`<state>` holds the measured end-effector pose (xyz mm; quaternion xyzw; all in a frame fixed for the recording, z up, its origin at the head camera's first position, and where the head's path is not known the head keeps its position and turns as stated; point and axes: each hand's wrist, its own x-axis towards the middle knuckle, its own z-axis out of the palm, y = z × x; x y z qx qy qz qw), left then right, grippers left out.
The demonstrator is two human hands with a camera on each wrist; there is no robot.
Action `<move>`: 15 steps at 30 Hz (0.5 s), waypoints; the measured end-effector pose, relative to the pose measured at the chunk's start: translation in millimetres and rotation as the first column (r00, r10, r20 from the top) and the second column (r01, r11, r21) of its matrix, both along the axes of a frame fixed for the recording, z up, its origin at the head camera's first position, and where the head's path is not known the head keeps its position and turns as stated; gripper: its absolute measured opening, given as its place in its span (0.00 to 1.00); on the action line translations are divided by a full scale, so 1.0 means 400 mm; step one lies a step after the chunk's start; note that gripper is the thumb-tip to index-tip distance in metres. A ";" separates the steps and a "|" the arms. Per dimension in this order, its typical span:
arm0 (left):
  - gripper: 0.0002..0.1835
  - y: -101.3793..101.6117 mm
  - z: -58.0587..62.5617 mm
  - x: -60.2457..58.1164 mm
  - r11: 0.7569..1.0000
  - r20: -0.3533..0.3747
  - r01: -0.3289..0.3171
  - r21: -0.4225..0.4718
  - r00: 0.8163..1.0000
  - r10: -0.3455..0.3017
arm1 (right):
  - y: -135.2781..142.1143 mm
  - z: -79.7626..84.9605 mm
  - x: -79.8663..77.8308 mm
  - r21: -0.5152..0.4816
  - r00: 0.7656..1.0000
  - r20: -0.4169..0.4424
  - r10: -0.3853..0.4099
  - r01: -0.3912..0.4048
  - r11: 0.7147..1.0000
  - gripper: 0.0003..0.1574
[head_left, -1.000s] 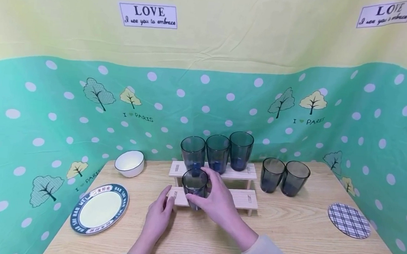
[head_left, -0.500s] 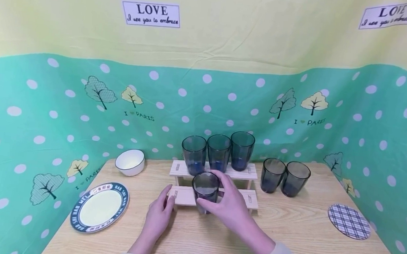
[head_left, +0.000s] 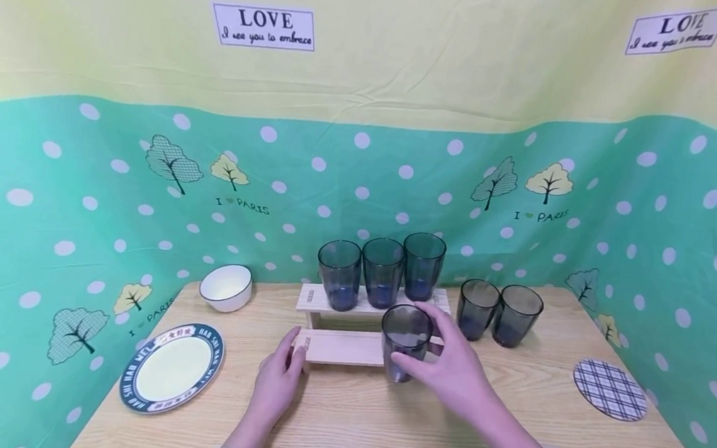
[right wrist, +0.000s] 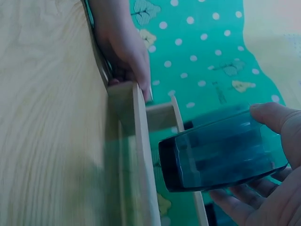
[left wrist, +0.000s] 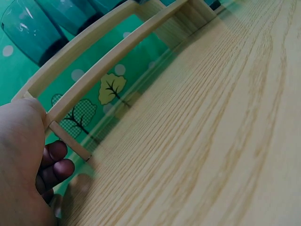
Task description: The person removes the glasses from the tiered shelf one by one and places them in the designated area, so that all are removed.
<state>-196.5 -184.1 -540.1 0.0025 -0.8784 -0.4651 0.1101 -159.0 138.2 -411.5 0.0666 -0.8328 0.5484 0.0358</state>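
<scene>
My right hand [head_left: 457, 368] grips a dark smoky drinking glass [head_left: 404, 338], thumb on the near side and fingers round the far side. In the head view the glass overlaps the right part of the lower shelf of a wooden two-tier rack [head_left: 341, 348]. The right wrist view has this glass [right wrist: 221, 157] raised off the shelf [right wrist: 146, 174]. At the rack's left end, my left hand [head_left: 277, 380] holds the lower shelf's corner between thumb and fingers; its curled fingers [left wrist: 59, 172] show beside the rack's leg [left wrist: 70, 141]. Three similar glasses [head_left: 383, 272] line the upper shelf.
Two more dark glasses [head_left: 477, 309] stand side by side right of the rack. Left of it are a white bowl [head_left: 225, 288] and a blue-rimmed plate [head_left: 211, 353]. A checkered round mat [head_left: 610, 390] lies at the right. Polka-dot cloth [head_left: 261, 166] walls the table.
My right hand has carried the glass rightward along the front of the lower shelf, from its left part to its right part. The left hand stays at the rack's left end.
</scene>
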 end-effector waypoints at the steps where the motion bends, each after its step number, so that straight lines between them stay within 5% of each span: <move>1: 0.27 -0.001 -0.001 -0.001 1.000 -0.001 0.000 -0.003 1.000 0.000 | 0.013 0.003 0.000 0.008 1.000 0.001 -0.007 0.007 1.000 0.62; 15: 0.27 -0.002 -0.003 -0.001 1.000 -0.006 0.005 -0.001 1.000 -0.005 | 0.177 0.019 0.007 0.076 0.996 -0.024 -0.090 0.092 0.993 0.65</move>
